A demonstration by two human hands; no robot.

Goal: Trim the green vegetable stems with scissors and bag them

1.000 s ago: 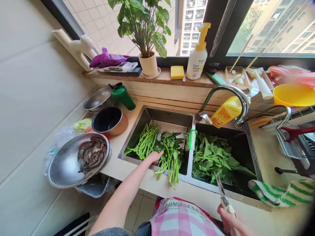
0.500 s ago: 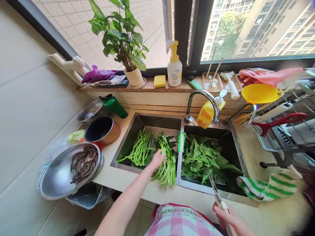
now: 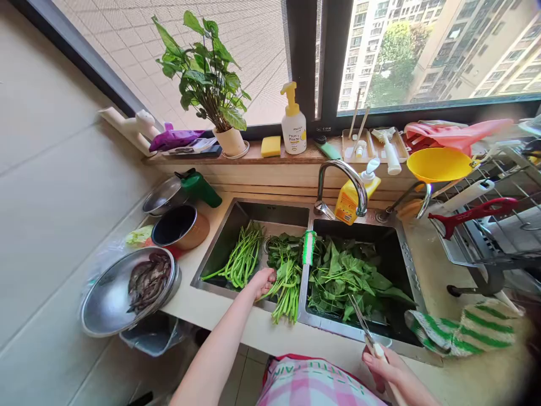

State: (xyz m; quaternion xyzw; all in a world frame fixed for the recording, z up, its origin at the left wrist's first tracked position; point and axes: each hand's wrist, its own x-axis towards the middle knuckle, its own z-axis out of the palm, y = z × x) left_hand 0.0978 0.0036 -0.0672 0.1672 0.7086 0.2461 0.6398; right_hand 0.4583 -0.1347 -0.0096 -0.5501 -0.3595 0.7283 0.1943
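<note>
My right hand holds a pair of scissors with white handles. Their blades point up over the front of the right sink basin, close to the loose green leaves heaped there. In the left basin, my left hand is closed beside a bunch of leafy green stems; what its curled fingers hold, if anything, is hidden. The bunch's stem ends hang over the sink's front rim. To its left lies a pile of bare green stems.
A steel bowl of shrimp and a brown pot stand on the left. A green-striped cloth lies right of the sink, below a dish rack. The faucet arches over the back, near a yellow bottle.
My left hand has come off the bunch and moved left and slightly down. The bunch stays on the sink's front rim. My right hand keeps the scissors nearly in place.
</note>
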